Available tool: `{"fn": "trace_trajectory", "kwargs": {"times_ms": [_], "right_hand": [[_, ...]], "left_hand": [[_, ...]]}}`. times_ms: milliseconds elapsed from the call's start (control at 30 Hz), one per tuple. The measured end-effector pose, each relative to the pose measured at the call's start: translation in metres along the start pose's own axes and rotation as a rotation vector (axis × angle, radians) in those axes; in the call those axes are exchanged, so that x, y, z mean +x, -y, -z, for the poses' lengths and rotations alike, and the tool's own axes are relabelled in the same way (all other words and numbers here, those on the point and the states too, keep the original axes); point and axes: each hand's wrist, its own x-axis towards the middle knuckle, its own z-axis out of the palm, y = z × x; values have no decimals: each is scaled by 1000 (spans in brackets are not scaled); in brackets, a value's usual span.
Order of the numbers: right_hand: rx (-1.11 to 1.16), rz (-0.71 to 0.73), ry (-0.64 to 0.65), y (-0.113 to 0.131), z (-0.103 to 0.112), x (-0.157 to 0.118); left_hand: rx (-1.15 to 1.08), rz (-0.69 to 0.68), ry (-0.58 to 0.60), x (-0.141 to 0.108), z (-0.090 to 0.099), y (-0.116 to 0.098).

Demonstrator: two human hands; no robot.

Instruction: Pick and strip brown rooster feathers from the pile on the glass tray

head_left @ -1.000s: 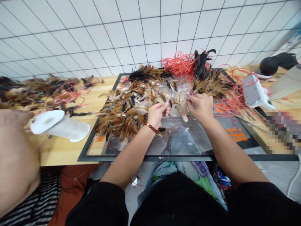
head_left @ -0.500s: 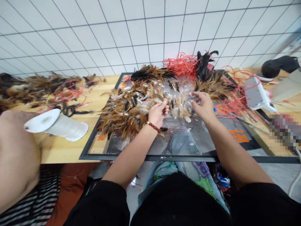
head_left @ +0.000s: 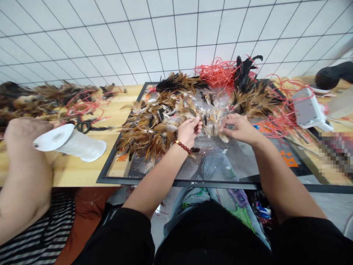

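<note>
My left hand (head_left: 189, 131), with a dark red bead bracelet (head_left: 182, 147) at the wrist, is closed in a pinch at the right edge of a pile of brown feathers (head_left: 149, 130). Whatever lies between its fingertips is too small or hidden to make out. My right hand (head_left: 238, 128) reaches in from the right, thumb and forefinger apart and curved over pale, fluffy feathers (head_left: 212, 125). Both hands are above a black-framed glass panel (head_left: 165, 182) on which the feathers lie.
Red plastic string (head_left: 216, 73) and black feathers (head_left: 244, 75) lie at the back. On the left are a white spool (head_left: 82, 145), scissors (head_left: 82, 125) and a co-worker's arm (head_left: 27, 158). A white box-like device (head_left: 307, 106) stands at right, by more brown feathers (head_left: 255, 101).
My right hand has turned and lowered onto the pale feathers, its fingers closer together. My left hand keeps its pinch. The co-worker's hand has come into view, and the camera view has shifted slightly.
</note>
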Motion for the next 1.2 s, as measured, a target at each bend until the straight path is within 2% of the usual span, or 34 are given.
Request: {"fn": "trace_trajectory", "kwargs": {"times_ms": [167,300,400,567,800,900,1100,1200], "right_hand": [[308,-47,-195,7,-3,6],[697,-105,-145,12,-16,10],[859,-169,-152,13,-23,13],[897,-205,-274,17,-28,15],[838,-293,-318,24,-33,15],[830,-295,-293,27,-34,15],[1015,-327,-111,34,-31,12],[995,-332,-134,35,-33,12]], "left_hand": [[67,-14,53,-4,-1,1],[132,-20,94,-7,-3,2],[167,58,136,-8,-3,3],[202,195,168,-7,-2,3],[282,181,195,-9,-3,7],[295,175,199,-8,-3,8],[216,122,133,-6,-3,5],[217,129,152,-7,-2,5]]}}
